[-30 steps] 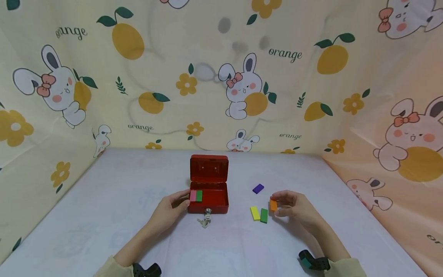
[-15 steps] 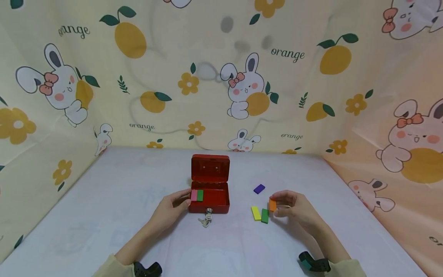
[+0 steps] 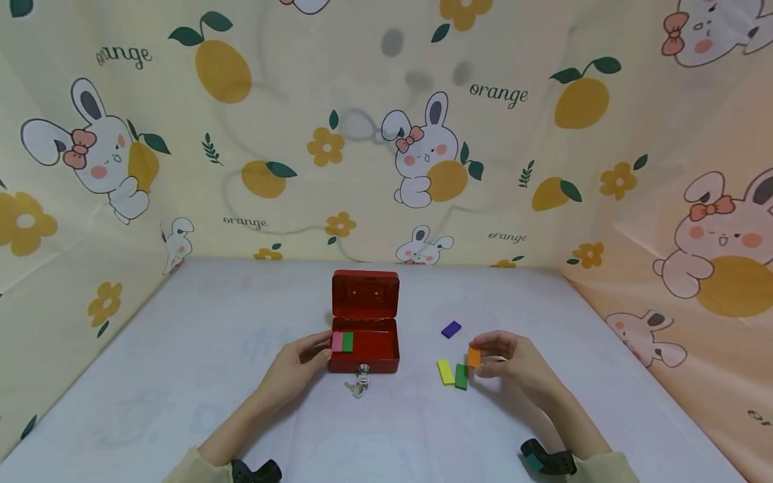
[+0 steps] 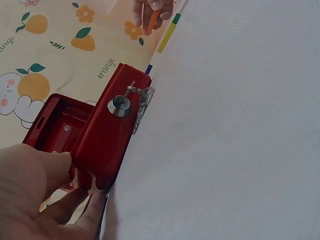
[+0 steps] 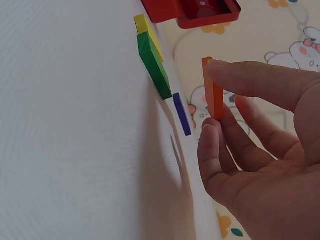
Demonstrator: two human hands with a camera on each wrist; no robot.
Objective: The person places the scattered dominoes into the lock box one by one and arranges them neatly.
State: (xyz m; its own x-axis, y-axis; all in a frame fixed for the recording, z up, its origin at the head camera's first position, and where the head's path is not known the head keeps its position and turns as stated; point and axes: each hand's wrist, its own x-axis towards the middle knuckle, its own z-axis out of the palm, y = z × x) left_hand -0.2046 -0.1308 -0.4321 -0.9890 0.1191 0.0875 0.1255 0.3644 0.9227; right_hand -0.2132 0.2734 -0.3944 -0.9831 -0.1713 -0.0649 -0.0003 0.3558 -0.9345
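Note:
An orange block (image 3: 474, 357) is pinched between the thumb and fingers of my right hand (image 3: 513, 359), raised off the table in the right wrist view. My left hand (image 3: 296, 369) holds the left side of a red cash box (image 3: 377, 345), thumb near the rim and fingers against the side. The box's lid (image 3: 365, 294) is up. Inside, a pink block (image 3: 337, 342) and a green block (image 3: 347, 342) lie side by side at the left. Keys (image 3: 357, 387) hang from the lock (image 4: 120, 106) on the front.
Right of the box, a yellow block (image 3: 445, 373) and another green block (image 3: 461, 377) lie close together near my right hand. Farther back is a purple block (image 3: 451, 329). A printed cloth (image 3: 362, 194) hangs behind the white table (image 3: 241, 302).
My right hand has shifted very slightly to the left with the orange block. The left hand keeps its place on the cash box.

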